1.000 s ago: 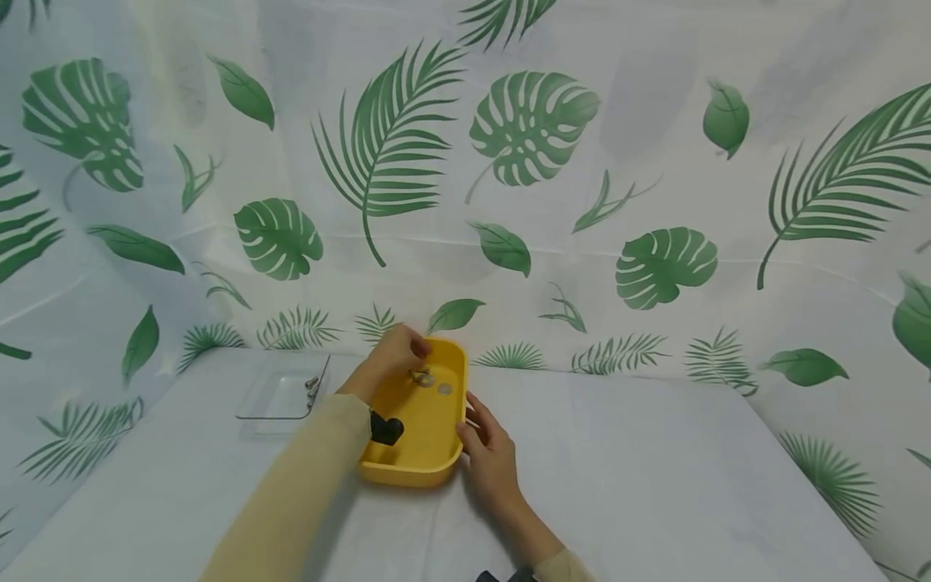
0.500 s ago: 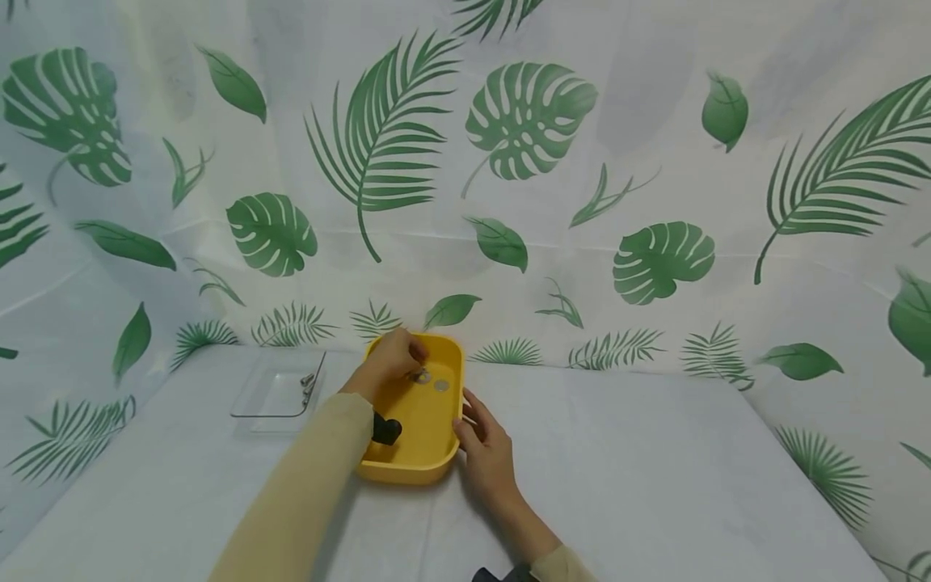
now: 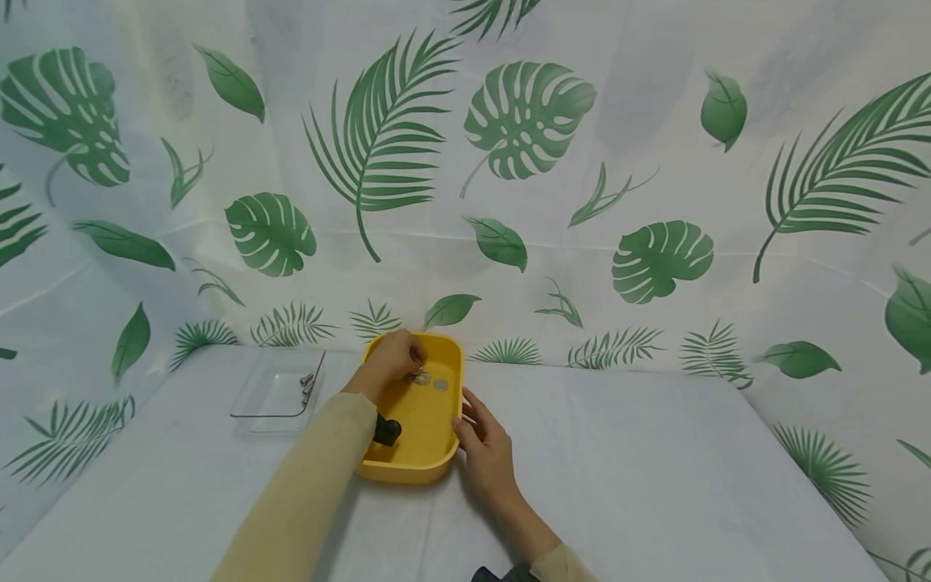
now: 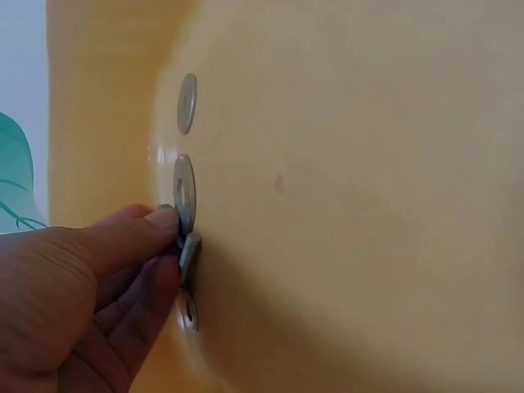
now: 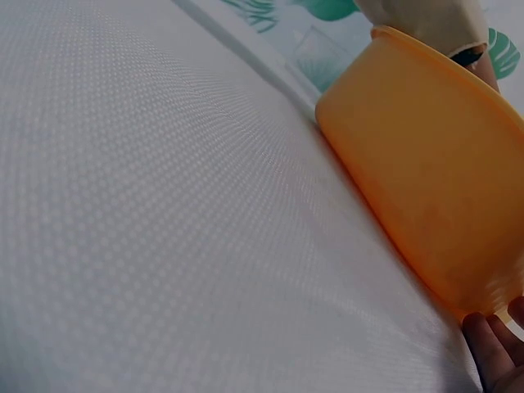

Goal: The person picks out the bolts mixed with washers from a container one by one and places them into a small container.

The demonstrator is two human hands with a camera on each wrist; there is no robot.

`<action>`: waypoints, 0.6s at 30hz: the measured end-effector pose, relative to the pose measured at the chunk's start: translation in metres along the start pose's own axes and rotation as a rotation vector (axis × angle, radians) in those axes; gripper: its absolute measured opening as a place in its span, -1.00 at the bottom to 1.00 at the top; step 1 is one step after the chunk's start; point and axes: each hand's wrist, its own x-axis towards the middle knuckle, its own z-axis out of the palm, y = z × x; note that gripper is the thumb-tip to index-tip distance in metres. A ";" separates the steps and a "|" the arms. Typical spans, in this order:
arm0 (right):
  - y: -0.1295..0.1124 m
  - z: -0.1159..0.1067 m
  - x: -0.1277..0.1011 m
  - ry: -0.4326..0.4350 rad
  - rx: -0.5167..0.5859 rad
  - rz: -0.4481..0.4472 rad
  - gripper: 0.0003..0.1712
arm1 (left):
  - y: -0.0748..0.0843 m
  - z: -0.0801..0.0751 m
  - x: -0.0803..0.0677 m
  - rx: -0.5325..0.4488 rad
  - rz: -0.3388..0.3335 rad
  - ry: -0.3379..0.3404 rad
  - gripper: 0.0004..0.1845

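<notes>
Yellow tray (image 3: 425, 440) on the desk (image 3: 655, 485), left hand (image 4: 90, 303) grip pinched a flat silver washer (image 4: 185, 192) inside it, seen only by the left wrist view, right hand (image 3: 489, 453) grip lay open against the tray's side

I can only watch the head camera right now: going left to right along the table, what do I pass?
Clear tray with a few small metal parts at its right edge, then the left hand pinching a washer, the yellow tub, a loose washer inside it, then the right hand against the tub's right wall.
</notes>
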 end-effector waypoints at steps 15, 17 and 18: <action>-0.001 0.000 0.000 -0.001 0.005 0.007 -0.41 | 0.002 -0.001 0.001 0.091 -0.001 -0.051 -0.91; -0.001 0.000 0.000 0.002 -0.001 0.004 -0.41 | -0.002 -0.001 0.005 0.069 0.032 -0.054 -0.92; 0.000 0.000 0.000 0.003 -0.003 0.002 -0.41 | -0.003 -0.001 0.006 0.062 0.038 -0.061 -0.92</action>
